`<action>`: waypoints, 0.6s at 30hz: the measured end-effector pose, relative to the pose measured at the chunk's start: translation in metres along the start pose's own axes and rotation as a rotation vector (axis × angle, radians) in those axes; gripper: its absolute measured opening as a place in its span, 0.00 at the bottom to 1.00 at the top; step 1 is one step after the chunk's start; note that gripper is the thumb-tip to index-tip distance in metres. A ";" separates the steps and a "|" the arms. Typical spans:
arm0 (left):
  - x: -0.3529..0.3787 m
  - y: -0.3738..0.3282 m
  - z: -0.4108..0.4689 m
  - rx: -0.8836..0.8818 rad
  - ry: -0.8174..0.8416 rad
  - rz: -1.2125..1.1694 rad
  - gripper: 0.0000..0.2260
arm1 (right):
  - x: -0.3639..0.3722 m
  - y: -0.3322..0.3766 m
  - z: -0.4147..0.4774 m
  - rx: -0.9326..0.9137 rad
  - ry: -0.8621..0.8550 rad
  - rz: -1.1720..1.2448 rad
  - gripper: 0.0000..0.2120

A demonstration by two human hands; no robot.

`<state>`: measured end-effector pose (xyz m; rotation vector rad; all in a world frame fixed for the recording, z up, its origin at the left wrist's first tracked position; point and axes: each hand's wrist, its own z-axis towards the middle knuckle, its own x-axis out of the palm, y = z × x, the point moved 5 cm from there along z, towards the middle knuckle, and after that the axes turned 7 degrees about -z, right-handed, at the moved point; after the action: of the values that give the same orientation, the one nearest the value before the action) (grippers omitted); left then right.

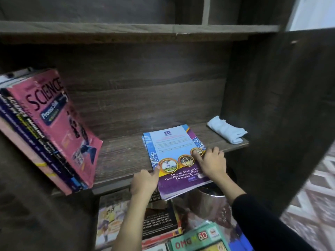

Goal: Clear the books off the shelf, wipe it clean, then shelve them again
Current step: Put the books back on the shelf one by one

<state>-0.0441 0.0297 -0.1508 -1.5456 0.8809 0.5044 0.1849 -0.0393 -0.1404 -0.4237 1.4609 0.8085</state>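
A thin stack of blue and purple booklets lies flat on the dark wooden shelf, its near end jutting over the front edge. My left hand grips the stack's near left corner, thumb on the cover. At the right side my right hand holds the stack, fingers curled on top. A pink Science book leans with several other books at the shelf's left end. A folded light blue cloth rests at the shelf's right end.
Below the shelf lie more books, among them a green one and a dark one, plus a metal container. An open cabinet door stands at the right. Another shelf board runs overhead.
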 end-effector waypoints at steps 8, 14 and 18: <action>0.005 -0.001 0.006 0.058 -0.035 -0.287 0.19 | 0.000 0.007 0.003 0.014 -0.035 -0.099 0.32; 0.011 0.007 0.013 0.026 -0.021 -0.362 0.17 | -0.002 0.010 0.003 0.041 -0.023 -0.056 0.29; 0.009 0.007 0.013 0.026 -0.027 -0.354 0.18 | -0.005 0.014 0.000 0.038 -0.028 -0.088 0.28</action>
<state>-0.0415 0.0400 -0.1642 -1.6233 0.5724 0.2557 0.1752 -0.0306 -0.1326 -0.4436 1.4199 0.7130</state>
